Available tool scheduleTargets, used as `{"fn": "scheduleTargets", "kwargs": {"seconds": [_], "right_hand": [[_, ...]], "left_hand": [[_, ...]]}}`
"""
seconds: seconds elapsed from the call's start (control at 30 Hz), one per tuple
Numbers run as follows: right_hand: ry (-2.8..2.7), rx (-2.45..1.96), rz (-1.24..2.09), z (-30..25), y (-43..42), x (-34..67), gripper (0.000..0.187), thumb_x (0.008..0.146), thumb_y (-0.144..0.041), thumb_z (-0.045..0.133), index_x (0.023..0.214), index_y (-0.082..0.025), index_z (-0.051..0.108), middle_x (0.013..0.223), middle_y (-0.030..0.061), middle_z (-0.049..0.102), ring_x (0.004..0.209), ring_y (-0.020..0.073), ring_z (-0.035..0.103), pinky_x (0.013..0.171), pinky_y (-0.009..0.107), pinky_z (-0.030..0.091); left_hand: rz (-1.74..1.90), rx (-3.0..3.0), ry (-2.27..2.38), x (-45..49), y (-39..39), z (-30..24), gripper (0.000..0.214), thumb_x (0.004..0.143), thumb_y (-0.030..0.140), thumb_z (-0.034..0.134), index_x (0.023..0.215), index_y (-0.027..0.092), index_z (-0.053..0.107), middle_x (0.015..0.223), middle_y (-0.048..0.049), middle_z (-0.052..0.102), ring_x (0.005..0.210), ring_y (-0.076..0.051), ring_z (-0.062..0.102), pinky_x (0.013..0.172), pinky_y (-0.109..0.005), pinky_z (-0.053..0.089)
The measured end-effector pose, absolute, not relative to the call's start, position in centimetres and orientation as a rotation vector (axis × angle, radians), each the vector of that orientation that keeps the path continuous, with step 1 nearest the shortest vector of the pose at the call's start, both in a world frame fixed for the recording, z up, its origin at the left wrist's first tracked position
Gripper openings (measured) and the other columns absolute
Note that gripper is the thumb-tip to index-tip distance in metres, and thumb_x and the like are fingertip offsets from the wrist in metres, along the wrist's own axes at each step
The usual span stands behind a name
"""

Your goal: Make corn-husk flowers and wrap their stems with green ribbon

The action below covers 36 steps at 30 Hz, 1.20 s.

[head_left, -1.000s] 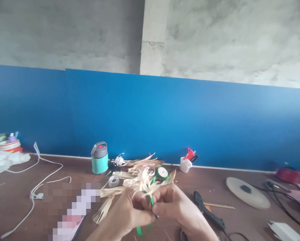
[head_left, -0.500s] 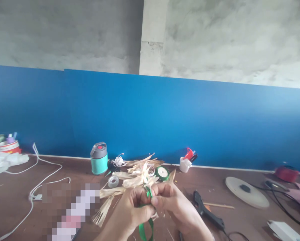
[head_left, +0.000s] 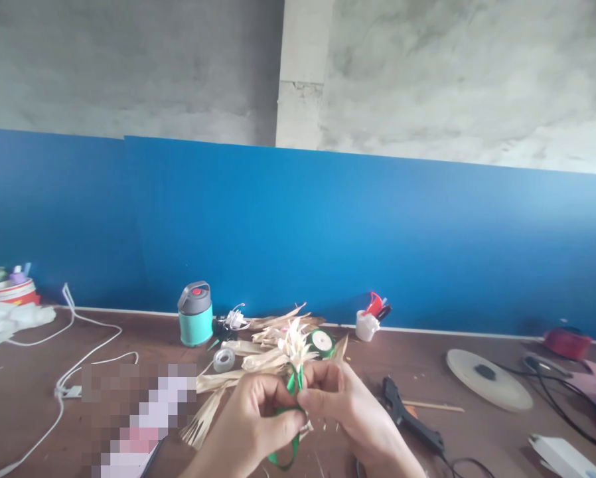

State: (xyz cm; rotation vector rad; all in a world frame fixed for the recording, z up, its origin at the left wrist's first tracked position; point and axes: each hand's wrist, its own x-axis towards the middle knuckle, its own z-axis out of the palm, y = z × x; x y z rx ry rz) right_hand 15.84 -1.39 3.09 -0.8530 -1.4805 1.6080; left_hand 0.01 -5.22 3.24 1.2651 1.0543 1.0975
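Observation:
Between my two hands stands a pale flower [head_left: 296,345] of pointed husk-like petals, upright. Green ribbon [head_left: 293,458] runs around its base and hangs in a loop below my fingers. My left hand [head_left: 258,415] is closed, thumb and fingers pinching the ribbon. My right hand [head_left: 345,405] is closed too, its thumb and forefinger pinched at the flower's base beside the left fingertips. The stem is hidden by the fingers. Just behind lie dry corn husks [head_left: 258,362], a roll of clear tape [head_left: 223,360] and a green ribbon spool [head_left: 322,342].
A black glue gun [head_left: 410,418] lies right of my hands, near a thin stick [head_left: 435,406]. Farther right is a round pale disc [head_left: 490,382]. A turquoise flask [head_left: 196,318] and a white cup of pens [head_left: 366,326] stand by the blue partition [head_left: 328,232]. White cables [head_left: 74,372] trail at left.
The flower now shows more upright and fully above my fingers. The ribbon's hanging loop has shifted and narrowed. Both hands remain close together in nearly the same place.

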Motion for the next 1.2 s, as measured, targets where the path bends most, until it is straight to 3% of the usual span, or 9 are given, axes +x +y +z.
{"fn": "scheduleTargets", "kwargs": {"seconds": [0.23, 0.5, 0.73, 1.0, 1.2], "right_hand": [[-1.536, -0.885, 1.59, 3.5, -1.9, 15.8, 0.027, 0.061, -0.035, 0.078, 0.062, -0.013, 0.062, 0.054, -0.0032, 0.052, 0.051, 0.0079, 0.039, 0.05, 0.023, 0.025], [-1.507, -0.967, 1.46, 3.0, -1.6, 15.7, 0.034, 0.061, -0.039, 0.08, 0.061, -0.014, 0.058, 0.053, -0.0035, 0.052, 0.048, 0.0074, 0.039, 0.048, 0.022, 0.025], [-1.305, -0.584, 1.831, 3.3, -1.5, 15.7, 0.028, 0.061, -0.033, 0.084, 0.064, -0.012, 0.065, 0.062, 0.0002, 0.061, 0.056, 0.0089, 0.048, 0.056, 0.022, 0.033], [-1.339, -0.422, 1.959, 3.3, -1.8, 16.1, 0.022, 0.065, -0.031, 0.083, 0.079, -0.015, 0.076, 0.073, 0.0008, 0.063, 0.068, 0.011, 0.052, 0.065, 0.022, 0.038], [-1.418, -0.449, 1.918, 3.1, -1.7, 16.4, 0.022, 0.065, -0.032, 0.083, 0.081, -0.017, 0.079, 0.071, 0.0027, 0.068, 0.069, 0.0136, 0.057, 0.068, 0.024, 0.042]], "left_hand": [[1.043, 1.303, 0.994, -0.5, -4.2, 2.2, 0.025, 0.061, 0.025, 0.075, 0.054, 0.017, 0.052, 0.057, 0.0031, 0.054, 0.059, -0.013, 0.046, 0.056, -0.025, 0.032], [1.148, 1.35, 1.009, 0.3, -4.6, 2.9, 0.015, 0.068, 0.024, 0.07, 0.059, 0.016, 0.061, 0.059, 0.0008, 0.058, 0.06, -0.014, 0.048, 0.056, -0.025, 0.034], [1.128, 1.232, 0.817, 0.0, -3.9, 1.7, 0.025, 0.062, 0.029, 0.074, 0.054, 0.017, 0.053, 0.058, 0.0023, 0.051, 0.058, -0.011, 0.039, 0.056, -0.025, 0.028], [1.06, 1.148, 0.72, -0.2, -4.6, 3.4, 0.023, 0.06, 0.026, 0.075, 0.057, 0.016, 0.055, 0.063, 0.0017, 0.049, 0.063, -0.012, 0.041, 0.063, -0.026, 0.031], [1.017, 1.091, 0.662, -0.1, -4.6, 2.7, 0.034, 0.054, 0.033, 0.082, 0.056, 0.017, 0.052, 0.057, 0.0046, 0.045, 0.056, -0.009, 0.033, 0.055, -0.024, 0.022]]}}
